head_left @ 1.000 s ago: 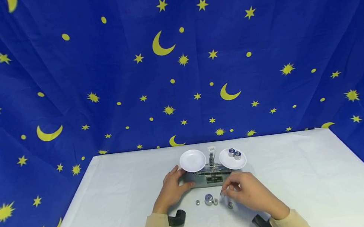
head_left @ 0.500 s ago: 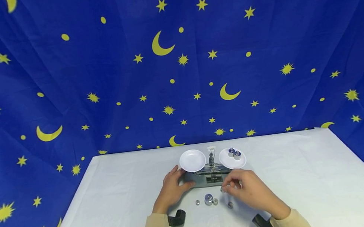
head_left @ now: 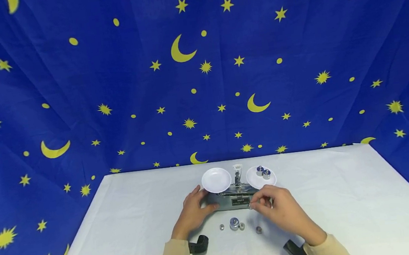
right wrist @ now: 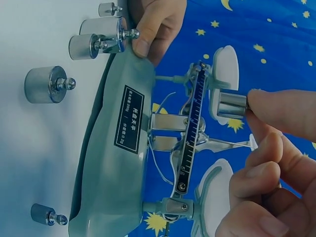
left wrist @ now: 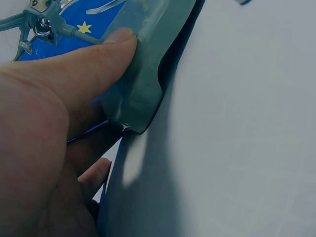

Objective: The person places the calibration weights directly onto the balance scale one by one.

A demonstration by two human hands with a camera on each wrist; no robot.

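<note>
A pan balance point(head_left: 223, 203) with a grey-green base, a ruled beam and two white pans stands mid-table. My left hand point(head_left: 193, 213) grips the left end of its base; the left wrist view shows the thumb point(left wrist: 106, 52) on top and other fingers behind and below. Between thumb and fingertips, my right hand point(head_left: 280, 209) pinches a small silver cylindrical weight point(right wrist: 232, 105), held in front of the balance's right half. Two weights point(head_left: 263, 173) sit on the right pan point(head_left: 255, 182). In the head view, the left pan point(head_left: 216, 181) holds nothing.
Several knobbed metal weights stand before the balance, including a large one point(head_left: 234, 223), a small one point(head_left: 222, 227) and another point(head_left: 258, 230) nearer the right hand. One more weight point(right wrist: 43, 214) shows in the right wrist view. A starry blue cloth point(head_left: 199, 81) hangs behind the white table point(head_left: 141, 202).
My right hand has risen slightly toward the balance, carrying the pinched weight up from above the tabletop to in front of the base. The left hand stays in place.
</note>
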